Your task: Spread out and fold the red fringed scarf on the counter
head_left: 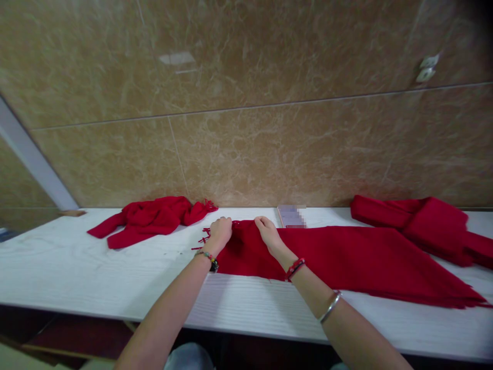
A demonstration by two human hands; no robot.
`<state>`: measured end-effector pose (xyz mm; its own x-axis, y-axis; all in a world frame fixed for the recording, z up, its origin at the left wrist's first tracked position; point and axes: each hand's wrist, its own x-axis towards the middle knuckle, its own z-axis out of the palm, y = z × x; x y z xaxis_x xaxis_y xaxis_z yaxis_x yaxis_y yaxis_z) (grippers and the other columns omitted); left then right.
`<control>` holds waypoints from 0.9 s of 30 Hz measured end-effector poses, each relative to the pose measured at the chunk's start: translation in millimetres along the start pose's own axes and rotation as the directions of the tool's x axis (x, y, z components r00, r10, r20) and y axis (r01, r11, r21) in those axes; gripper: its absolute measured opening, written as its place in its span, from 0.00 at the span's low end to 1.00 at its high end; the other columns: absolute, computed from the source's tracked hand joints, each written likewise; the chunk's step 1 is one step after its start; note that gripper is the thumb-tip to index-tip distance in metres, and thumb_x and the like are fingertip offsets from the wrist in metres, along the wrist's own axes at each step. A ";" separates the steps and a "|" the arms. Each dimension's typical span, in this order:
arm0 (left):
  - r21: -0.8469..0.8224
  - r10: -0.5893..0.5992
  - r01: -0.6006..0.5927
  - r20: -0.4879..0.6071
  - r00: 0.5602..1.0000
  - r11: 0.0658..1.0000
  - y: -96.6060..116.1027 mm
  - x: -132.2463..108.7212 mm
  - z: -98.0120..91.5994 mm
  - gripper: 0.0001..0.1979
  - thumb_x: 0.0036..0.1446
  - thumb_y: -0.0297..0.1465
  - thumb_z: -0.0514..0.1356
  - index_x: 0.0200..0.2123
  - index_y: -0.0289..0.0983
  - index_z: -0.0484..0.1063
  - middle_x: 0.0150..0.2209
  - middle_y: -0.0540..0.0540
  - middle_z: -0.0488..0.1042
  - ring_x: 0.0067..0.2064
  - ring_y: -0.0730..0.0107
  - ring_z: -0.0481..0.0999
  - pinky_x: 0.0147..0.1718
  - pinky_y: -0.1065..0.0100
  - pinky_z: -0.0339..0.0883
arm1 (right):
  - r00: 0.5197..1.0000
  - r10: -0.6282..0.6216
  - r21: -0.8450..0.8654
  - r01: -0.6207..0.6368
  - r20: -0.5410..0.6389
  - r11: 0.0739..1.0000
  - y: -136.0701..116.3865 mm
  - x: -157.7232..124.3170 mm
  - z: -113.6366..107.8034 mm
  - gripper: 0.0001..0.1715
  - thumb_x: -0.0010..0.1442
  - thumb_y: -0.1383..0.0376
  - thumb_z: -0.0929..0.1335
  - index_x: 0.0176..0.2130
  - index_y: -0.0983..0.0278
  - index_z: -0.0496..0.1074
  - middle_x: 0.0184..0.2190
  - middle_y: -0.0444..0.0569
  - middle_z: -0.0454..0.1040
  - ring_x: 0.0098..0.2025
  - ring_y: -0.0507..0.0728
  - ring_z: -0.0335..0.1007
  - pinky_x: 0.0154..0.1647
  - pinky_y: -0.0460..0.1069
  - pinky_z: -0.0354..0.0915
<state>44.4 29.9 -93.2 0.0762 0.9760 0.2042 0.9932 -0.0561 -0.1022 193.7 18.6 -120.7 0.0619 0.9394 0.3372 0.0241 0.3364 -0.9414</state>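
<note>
Red scarf [346, 252], pinched near its fringed end.
Left hand [221, 234], right hand [268, 234]: fingers of both clamped on its far edge; cloth spans between, extends rightward. Phone [288, 216] just beyond right fingers.

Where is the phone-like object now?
In the head view, the phone-like object lies right of centre on the white table, between the held red cloth and the wall.

Light is moderate; the wall [269, 159] shows pale glare [177, 58] at upper left; upper right corner is dark; details look soft.
</note>
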 end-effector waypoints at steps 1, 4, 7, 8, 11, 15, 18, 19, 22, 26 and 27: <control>0.017 0.033 -0.034 0.011 0.999 0.999 -7.1 -3.2 -1.7 0.14 0.56 0.21 0.46 0.39 0.31 0.70 0.38 0.34 0.72 0.41 0.59 0.73 0.37 0.63 0.65 | 0.999 -0.012 -0.004 0.012 0.036 1.000 -2.7 -2.6 1.4 0.10 0.50 0.59 0.61 0.24 0.62 0.61 0.22 0.41 0.64 0.28 0.52 0.58 0.31 0.46 0.58; 0.058 0.158 -0.160 0.043 0.986 0.985 -32.9 -15.7 -6.6 0.13 0.56 0.22 0.48 0.38 0.35 0.71 0.39 0.38 0.72 0.43 0.63 0.71 0.41 0.66 0.63 | 0.949 -0.112 -0.043 0.130 0.295 0.991 -12.0 -15.0 7.0 0.10 0.51 0.61 0.62 0.24 0.63 0.64 0.22 0.41 0.66 0.28 0.51 0.60 0.31 0.46 0.58; 0.097 0.244 -0.250 0.062 0.968 0.964 -60.1 -27.4 -8.1 0.12 0.56 0.23 0.51 0.39 0.37 0.71 0.41 0.41 0.72 0.45 0.65 0.70 0.44 0.67 0.60 | 0.725 -0.181 -0.094 0.321 0.664 0.942 -20.2 -29.7 11.4 0.10 0.54 0.62 0.62 0.28 0.64 0.69 0.27 0.44 0.71 0.30 0.52 0.64 0.34 0.46 0.60; 0.112 0.252 -0.258 0.061 0.966 0.960 -68.4 -30.4 -7.7 0.12 0.55 0.23 0.51 0.39 0.38 0.71 0.41 0.41 0.71 0.46 0.64 0.69 0.45 0.66 0.60 | 0.650 -0.176 -0.103 0.368 0.740 0.924 -22.3 -33.5 12.2 0.10 0.54 0.63 0.62 0.29 0.64 0.71 0.28 0.45 0.72 0.30 0.52 0.66 0.35 0.47 0.61; 0.153 0.232 -0.235 0.038 0.972 0.960 -89.0 -37.5 -4.9 0.13 0.55 0.21 0.50 0.39 0.37 0.71 0.43 0.38 0.70 0.47 0.60 0.68 0.44 0.63 0.59 | 0.600 -0.176 -0.147 0.449 0.780 0.881 -25.5 -38.0 12.5 0.12 0.56 0.64 0.61 0.32 0.63 0.73 0.33 0.48 0.75 0.35 0.53 0.69 0.39 0.48 0.62; 0.178 0.165 -0.160 -0.012 0.986 0.971 -107.1 -45.1 -5.1 0.15 0.55 0.20 0.47 0.38 0.35 0.71 0.43 0.35 0.70 0.47 0.57 0.67 0.45 0.58 0.57 | 0.745 -0.163 -0.367 0.491 0.646 0.790 -20.9 -35.0 8.4 0.16 0.57 0.64 0.62 0.44 0.66 0.70 0.44 0.55 0.72 0.46 0.57 0.66 0.48 0.52 0.59; 0.156 0.097 -0.084 -0.076 0.992 0.984 -110.2 -48.7 -10.1 0.18 0.55 0.19 0.45 0.41 0.35 0.70 0.43 0.36 0.69 0.47 0.56 0.67 0.44 0.58 0.57 | 0.692 -0.026 -0.494 0.541 0.722 0.681 -14.0 -35.7 4.9 0.27 0.56 0.59 0.63 0.53 0.67 0.63 0.54 0.60 0.62 0.56 0.62 0.55 0.55 0.57 0.52; 0.105 0.080 -0.070 -0.095 0.992 0.992 -107.9 -48.3 -11.9 0.18 0.55 0.20 0.44 0.42 0.35 0.70 0.44 0.37 0.69 0.47 0.58 0.67 0.44 0.59 0.58 | 0.664 0.021 -0.516 0.560 0.747 0.648 -12.1 -36.9 4.3 0.29 0.56 0.57 0.63 0.54 0.67 0.62 0.56 0.60 0.59 0.58 0.63 0.52 0.56 0.59 0.49; -0.116 0.095 -0.107 -0.104 0.990 0.987 -91.2 -39.8 -13.5 0.16 0.57 0.25 0.46 0.45 0.35 0.69 0.44 0.41 0.70 0.47 0.65 0.68 0.46 0.66 0.59 | 0.624 0.090 -0.549 0.599 0.776 0.584 -9.0 -40.6 4.6 0.30 0.57 0.54 0.61 0.56 0.65 0.60 0.58 0.60 0.54 0.60 0.65 0.45 0.57 0.64 0.43; -0.195 0.121 -0.129 -0.056 0.991 0.972 -61.1 -15.7 -4.9 0.16 0.55 0.32 0.52 0.45 0.33 0.69 0.44 0.42 0.72 0.46 0.68 0.69 0.46 0.71 0.59 | 0.609 0.105 -0.552 0.615 0.786 0.564 -8.3 -42.4 6.1 0.31 0.59 0.53 0.59 0.57 0.65 0.58 0.59 0.59 0.52 0.61 0.64 0.43 0.57 0.64 0.42; -0.202 0.122 -0.126 -0.032 0.992 0.971 -55.3 -9.6 -2.1 0.16 0.53 0.33 0.54 0.44 0.33 0.70 0.42 0.42 0.73 0.44 0.68 0.70 0.44 0.71 0.60 | 0.610 0.108 -0.556 0.616 0.785 0.558 -8.2 -42.5 6.2 0.31 0.59 0.53 0.59 0.57 0.64 0.58 0.60 0.59 0.52 0.61 0.64 0.43 0.58 0.64 0.41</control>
<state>-11.1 23.2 -87.5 0.1994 0.9547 0.2210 0.9729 -0.2198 0.0716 184.7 -23.6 -127.3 -0.7426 0.6618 0.1030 0.6063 0.7296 -0.3166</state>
